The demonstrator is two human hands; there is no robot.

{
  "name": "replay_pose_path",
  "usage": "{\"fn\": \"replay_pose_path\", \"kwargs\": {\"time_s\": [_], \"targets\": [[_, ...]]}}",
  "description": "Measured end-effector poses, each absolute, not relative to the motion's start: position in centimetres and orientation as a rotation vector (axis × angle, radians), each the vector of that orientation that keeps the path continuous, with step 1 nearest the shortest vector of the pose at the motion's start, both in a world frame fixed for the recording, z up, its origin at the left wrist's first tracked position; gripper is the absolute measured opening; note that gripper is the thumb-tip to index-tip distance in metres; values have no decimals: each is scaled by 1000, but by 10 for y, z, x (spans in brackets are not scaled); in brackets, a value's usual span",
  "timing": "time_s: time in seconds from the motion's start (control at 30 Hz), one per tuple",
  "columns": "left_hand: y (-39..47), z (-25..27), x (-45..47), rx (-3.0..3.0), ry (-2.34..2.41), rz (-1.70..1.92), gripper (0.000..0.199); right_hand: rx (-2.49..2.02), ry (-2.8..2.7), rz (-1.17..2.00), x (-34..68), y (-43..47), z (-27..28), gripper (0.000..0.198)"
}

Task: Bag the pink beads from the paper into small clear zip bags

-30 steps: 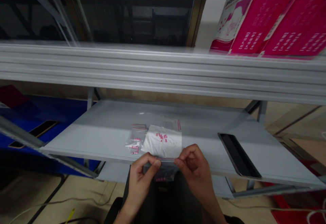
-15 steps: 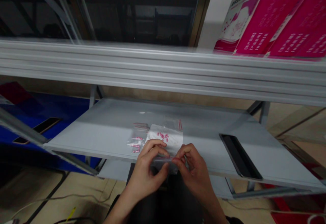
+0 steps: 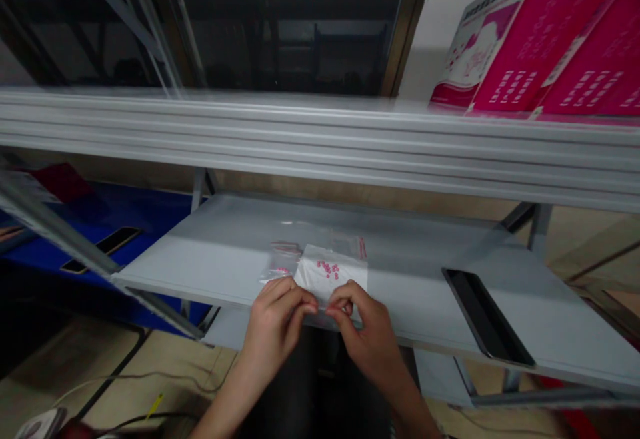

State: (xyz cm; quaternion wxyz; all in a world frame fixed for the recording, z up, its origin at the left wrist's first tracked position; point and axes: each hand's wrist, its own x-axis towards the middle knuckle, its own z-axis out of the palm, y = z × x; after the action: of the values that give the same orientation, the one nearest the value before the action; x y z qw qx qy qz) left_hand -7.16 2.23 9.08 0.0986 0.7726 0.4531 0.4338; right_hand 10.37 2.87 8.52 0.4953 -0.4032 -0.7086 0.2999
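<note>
Between my two hands, at the front edge of the grey shelf, is a small clear plastic bag (image 3: 323,320). My left hand (image 3: 278,316) pinches its upper edge from the left, thumb against fingers. From the right, my right hand (image 3: 361,316) pinches the same edge a short way off. Just beyond my fingers lies a white sheet of paper (image 3: 353,278) with several small pink-red pieces (image 3: 327,269) on it. To its left is a clear zip bag (image 3: 281,258) holding similar pieces, partly hidden by my left hand. Another clear bag (image 3: 345,243) lies behind the paper.
A dark flat tablet-like device (image 3: 487,319) lies on the shelf (image 3: 410,246) at right. Above runs a ribbed metal beam (image 3: 300,139), with pink boxes (image 3: 530,46) on top at right. A phone (image 3: 103,249) rests on a blue surface at left.
My left thumb has closed against the fingers, and both hands now pinch the bag's edge close together. The whole view has shifted slightly, moving the scene to the right.
</note>
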Motion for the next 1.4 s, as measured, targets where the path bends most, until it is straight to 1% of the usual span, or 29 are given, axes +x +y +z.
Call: {"fn": "replay_pose_path", "kwargs": {"time_s": [0.1,0.17,0.23,0.3,0.37,0.47,0.57,0.73,0.83,1.0,1.07,1.2,1.27,1.4], "targets": [[22,92,-90,2294,1503,1315,21,-958,-1781,795,85,39,88,22],[22,97,-106,2277,1561,1319,20,-929,-1862,782,68,48,91,18],[22,104,-123,2249,1572,1297,14,-888,-1953,749,49,60,95,12],[24,111,-143,2194,1570,1262,9,-875,-2022,772,27,73,98,16],[31,114,-164,2109,1569,1228,9,-890,-2067,827,7,87,98,19],[53,108,-194,2005,1581,1184,9,-919,-2140,835,-21,111,93,17],[84,90,-216,1946,1600,1110,11,-968,-2233,750,-42,135,84,18],[124,55,-229,1908,1637,1018,21,-1079,-2355,495,-58,160,69,25],[133,40,-227,1931,1672,993,20,-1118,-2397,400,-55,165,63,31],[132,29,-221,2030,1729,1000,18,-1124,-2391,335,-32,161,63,40],[127,29,-218,2085,1753,1043,15,-1096,-2390,326,-23,153,65,37],[109,32,-212,2183,1771,1129,27,-1017,-2412,306,-13,130,67,24],[97,31,-210,2243,1719,1106,29,-1006,-2415,275,-13,118,65,18],[78,24,-211,2340,1612,1007,31,-974,-2456,201,-21,102,60,20]]}}
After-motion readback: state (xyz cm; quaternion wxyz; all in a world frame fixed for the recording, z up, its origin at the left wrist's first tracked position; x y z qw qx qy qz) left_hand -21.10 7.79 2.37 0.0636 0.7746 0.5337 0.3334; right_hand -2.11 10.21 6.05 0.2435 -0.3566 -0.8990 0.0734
